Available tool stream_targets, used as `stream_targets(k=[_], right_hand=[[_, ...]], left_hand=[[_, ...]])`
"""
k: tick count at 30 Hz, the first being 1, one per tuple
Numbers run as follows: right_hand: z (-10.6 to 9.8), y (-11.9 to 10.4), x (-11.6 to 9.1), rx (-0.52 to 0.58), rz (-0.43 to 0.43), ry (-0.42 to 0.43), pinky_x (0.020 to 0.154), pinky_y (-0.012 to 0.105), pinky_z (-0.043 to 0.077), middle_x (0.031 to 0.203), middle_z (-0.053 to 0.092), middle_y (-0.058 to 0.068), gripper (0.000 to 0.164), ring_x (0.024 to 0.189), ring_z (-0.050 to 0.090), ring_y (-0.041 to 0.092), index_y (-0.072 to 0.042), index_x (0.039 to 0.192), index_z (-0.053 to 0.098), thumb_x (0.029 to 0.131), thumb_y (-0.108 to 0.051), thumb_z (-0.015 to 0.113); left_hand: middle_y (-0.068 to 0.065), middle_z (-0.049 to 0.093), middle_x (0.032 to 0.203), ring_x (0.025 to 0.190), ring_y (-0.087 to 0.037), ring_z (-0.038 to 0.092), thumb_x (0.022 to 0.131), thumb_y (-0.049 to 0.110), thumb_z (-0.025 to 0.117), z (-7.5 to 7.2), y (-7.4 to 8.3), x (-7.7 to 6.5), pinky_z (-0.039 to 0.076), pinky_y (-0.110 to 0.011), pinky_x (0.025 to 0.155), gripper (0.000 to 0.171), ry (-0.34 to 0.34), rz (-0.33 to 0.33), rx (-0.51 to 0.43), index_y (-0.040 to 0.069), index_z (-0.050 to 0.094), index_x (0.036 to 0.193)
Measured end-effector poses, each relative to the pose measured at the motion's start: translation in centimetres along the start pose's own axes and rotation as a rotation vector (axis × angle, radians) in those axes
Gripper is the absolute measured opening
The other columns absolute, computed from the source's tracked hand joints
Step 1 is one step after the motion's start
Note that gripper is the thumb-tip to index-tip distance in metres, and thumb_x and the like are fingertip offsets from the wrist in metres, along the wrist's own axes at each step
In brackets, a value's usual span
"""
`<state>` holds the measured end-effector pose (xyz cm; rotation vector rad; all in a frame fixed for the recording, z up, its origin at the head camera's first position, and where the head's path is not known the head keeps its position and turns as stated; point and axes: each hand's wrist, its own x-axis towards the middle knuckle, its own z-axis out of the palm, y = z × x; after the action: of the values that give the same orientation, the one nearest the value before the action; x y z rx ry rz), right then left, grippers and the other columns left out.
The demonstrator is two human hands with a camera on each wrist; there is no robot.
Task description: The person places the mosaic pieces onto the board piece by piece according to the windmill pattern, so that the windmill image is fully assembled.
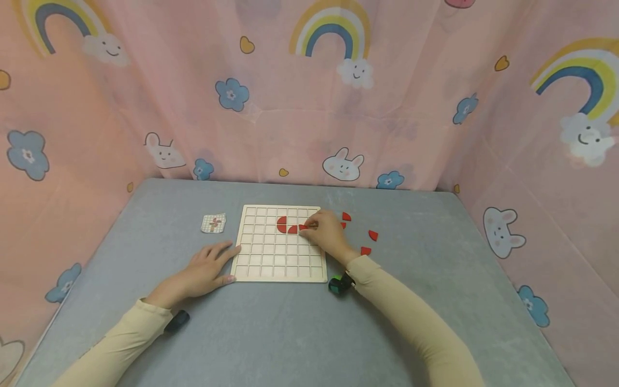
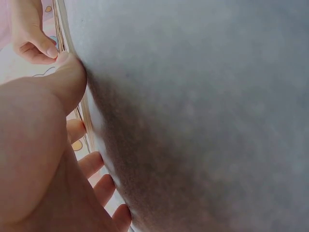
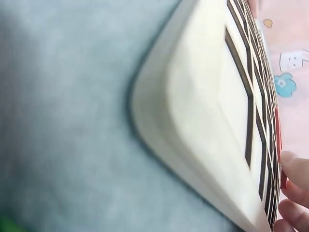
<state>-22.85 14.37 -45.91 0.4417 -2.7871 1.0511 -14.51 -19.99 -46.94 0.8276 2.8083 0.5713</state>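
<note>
A pale wooden board [image 1: 275,271] with a square grid lies on the grey table. My right hand [image 1: 326,234] is over its upper right part, with thumb and fingertips pinching a red quarter-circle tile [image 1: 302,227]. In the right wrist view the thumb [image 3: 295,170] presses against red at the board's surface. Just left of those fingertips sit a red tile [image 1: 292,230] and two stacked quarter circles [image 1: 282,224] forming a half disc. My left hand [image 1: 203,273] rests on the table, fingers spread, its thumb and index fingertip touching the board's left edge.
Several loose red tiles [image 1: 373,235] lie on the table to the right of the board, one partly behind the right hand. A small paper card [image 1: 213,223] with a gridded pattern lies left of the board. A pink printed curtain [image 1: 271,140] encloses the table's back and sides.
</note>
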Motion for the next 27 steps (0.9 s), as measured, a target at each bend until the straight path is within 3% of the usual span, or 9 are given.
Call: stream_targets(k=[8, 16, 23, 27], right_hand=[[0.41, -0.32, -0.15, -0.038, 0.015, 0.035, 0.087, 0.042, 0.054, 0.097, 0.072, 0.01, 0.019, 0.094, 0.064, 0.026, -0.004, 0.095, 0.083, 0.085, -0.018, 0.091], [0.47, -0.3, -0.28, -0.005, 0.017, 0.027, 0.088, 0.044, 0.054, 0.096, 0.072, 0.01, 0.019, 0.093, 0.064, 0.027, -0.003, 0.095, 0.083, 0.086, -0.017, 0.09], [0.4, -0.25, -0.22, -0.001, 0.019, 0.018, 0.088, 0.044, 0.054, 0.097, 0.072, 0.01, 0.019, 0.093, 0.064, 0.027, -0.004, 0.095, 0.082, 0.086, -0.018, 0.091], [0.38, -0.23, -0.24, 0.012, 0.021, 0.017, 0.088, 0.044, 0.053, 0.097, 0.071, 0.01, 0.018, 0.093, 0.064, 0.027, -0.003, 0.094, 0.082, 0.086, -0.017, 0.091]], left_hand=[[-0.031, 0.03, 0.164, 0.143, -0.06, 0.033, 0.105, 0.04, 0.065, -0.28, 0.15, -0.06, 0.03, -0.077, 0.11, 0.072, -0.006, 0.005, -0.009, 0.004, 0.038, 0.162], [-0.03, 0.03, 0.165, 0.144, -0.058, 0.035, 0.102, 0.03, 0.07, 0.07, -0.1, -0.04, 0.03, -0.077, 0.11, 0.072, 0.004, -0.001, -0.002, 0.003, 0.039, 0.162], [-0.031, 0.032, 0.164, 0.142, -0.058, 0.036, 0.104, 0.031, 0.068, -0.67, 0.71, -0.09, 0.032, -0.076, 0.109, 0.069, -0.005, -0.007, 0.001, 0.003, 0.041, 0.161], [-0.031, 0.031, 0.164, 0.143, -0.059, 0.035, 0.103, 0.031, 0.069, -0.34, 0.3, -0.11, 0.031, -0.077, 0.11, 0.071, 0.003, 0.001, 0.0, 0.003, 0.039, 0.162]])
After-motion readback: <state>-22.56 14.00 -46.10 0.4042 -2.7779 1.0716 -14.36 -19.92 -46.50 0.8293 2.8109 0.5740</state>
